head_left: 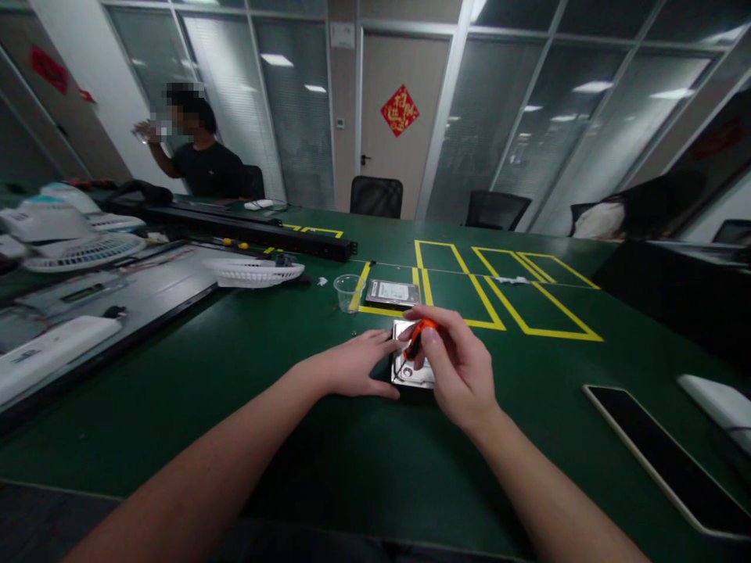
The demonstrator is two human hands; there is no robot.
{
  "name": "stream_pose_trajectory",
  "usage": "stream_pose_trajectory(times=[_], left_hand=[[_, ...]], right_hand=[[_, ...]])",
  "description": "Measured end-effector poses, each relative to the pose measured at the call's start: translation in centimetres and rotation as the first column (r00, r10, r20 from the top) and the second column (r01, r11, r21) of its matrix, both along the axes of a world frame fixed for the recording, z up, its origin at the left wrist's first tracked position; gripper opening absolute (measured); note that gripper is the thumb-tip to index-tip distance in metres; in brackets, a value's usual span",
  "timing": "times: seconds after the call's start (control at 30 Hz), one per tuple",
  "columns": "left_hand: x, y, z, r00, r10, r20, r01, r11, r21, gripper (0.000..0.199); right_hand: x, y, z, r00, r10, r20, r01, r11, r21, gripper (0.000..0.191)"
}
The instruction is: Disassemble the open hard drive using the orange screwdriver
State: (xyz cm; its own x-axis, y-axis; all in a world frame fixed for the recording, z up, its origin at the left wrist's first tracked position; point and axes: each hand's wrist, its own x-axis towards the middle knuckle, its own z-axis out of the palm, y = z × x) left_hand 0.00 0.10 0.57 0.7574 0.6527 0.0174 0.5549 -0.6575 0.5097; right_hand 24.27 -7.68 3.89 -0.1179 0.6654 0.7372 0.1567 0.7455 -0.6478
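A hard drive [415, 377] lies on the green table, its silver face up. My left hand [364, 363] grips it along the left side, thumb at the near corner and fingers toward the far edge. Wrapped round a screwdriver [418, 336] with an orange and black handle is my right hand [461, 363]. The screwdriver is tilted, its tip at the left part of the drive's face. My right hand covers much of the drive's right side. Just beyond lies a second hard drive [394, 292], label up, and a clear plastic cup [350, 295] stands to its left.
Yellow tape outlines [545, 335] mark the green table [528, 453]. A phone-like dark slab [657, 450] lies at right. At left are a large flat panel [146, 293], a white fan grille [252, 271] and a long black bar [282, 236]. A person [208, 168] sits across the table.
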Motion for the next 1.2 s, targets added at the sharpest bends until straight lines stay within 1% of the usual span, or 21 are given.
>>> stream_pose_trajectory(times=[0.13, 0.3, 0.37, 0.43, 0.53, 0.6, 0.73, 0.83, 0.9, 1.07, 1.13, 1.2], left_hand=[[0.05, -0.19, 0.13, 1.000, 0.023, -0.018, -0.023, 0.999, -0.022, 0.115], [-0.03, -0.25, 0.09, 1.000, 0.014, 0.001, -0.014, 1.000, -0.012, 0.111], [-0.05, -0.16, -0.03, 1.000, 0.016, -0.002, -0.016, 1.000, -0.010, 0.112], [-0.08, 0.00, -0.24, 1.000, 0.015, -0.002, -0.015, 1.000, 0.000, 0.114], [-0.15, 0.23, -0.56, 1.000, 0.005, 0.002, -0.005, 1.000, 0.018, 0.119], [-0.18, 0.29, -0.61, 1.000, -0.003, 0.003, 0.003, 1.000, 0.025, 0.118], [-0.12, 0.08, -0.22, 1.000, -0.017, 0.013, 0.016, 1.000, 0.022, 0.112], [-0.03, -0.15, 0.07, 1.000, 0.009, 0.005, -0.009, 1.000, -0.010, 0.114], [0.01, -0.19, 0.08, 1.000, 0.017, 0.012, -0.017, 1.000, -0.016, 0.115], [0.06, -0.01, -0.22, 0.999, 0.010, 0.034, -0.010, 1.000, 0.014, 0.113], [0.06, 0.02, -0.23, 1.000, 0.014, 0.023, -0.014, 1.000, 0.011, 0.115], [0.04, 0.02, -0.18, 1.000, 0.024, 0.012, -0.024, 1.000, -0.002, 0.116]], right_hand=[[-0.33, -0.05, 0.16, 0.998, -0.056, -0.012, 0.056, 0.998, -0.006, 0.021], [-0.42, 0.03, 0.29, 0.994, -0.099, -0.035, 0.099, 0.995, -0.015, 0.020], [-0.29, 0.02, 0.30, 0.996, -0.087, -0.015, 0.087, 0.996, -0.013, 0.019], [-0.09, -0.02, 0.25, 0.999, -0.049, 0.000, 0.049, 0.999, -0.007, 0.021], [0.19, -0.02, 0.08, 1.000, -0.005, 0.003, 0.005, 1.000, -0.011, 0.033], [0.24, 0.03, -0.03, 1.000, -0.003, 0.007, 0.003, 1.000, -0.024, 0.036], [-0.04, 0.06, 0.01, 1.000, 0.007, -0.006, -0.007, 0.999, -0.046, 0.033], [-0.35, -0.02, 0.26, 0.999, -0.025, -0.027, 0.023, 0.998, -0.053, 0.024], [-0.46, -0.02, 0.39, 0.998, -0.048, -0.036, 0.047, 0.998, -0.044, 0.021], [-0.27, 0.13, 0.29, 1.000, -0.016, -0.003, 0.016, 1.000, -0.026, 0.024], [-0.09, 0.10, 0.17, 1.000, 0.012, 0.013, -0.012, 1.000, -0.017, 0.024], [0.05, 0.03, 0.08, 0.999, 0.031, 0.017, -0.030, 1.000, -0.006, 0.028]])
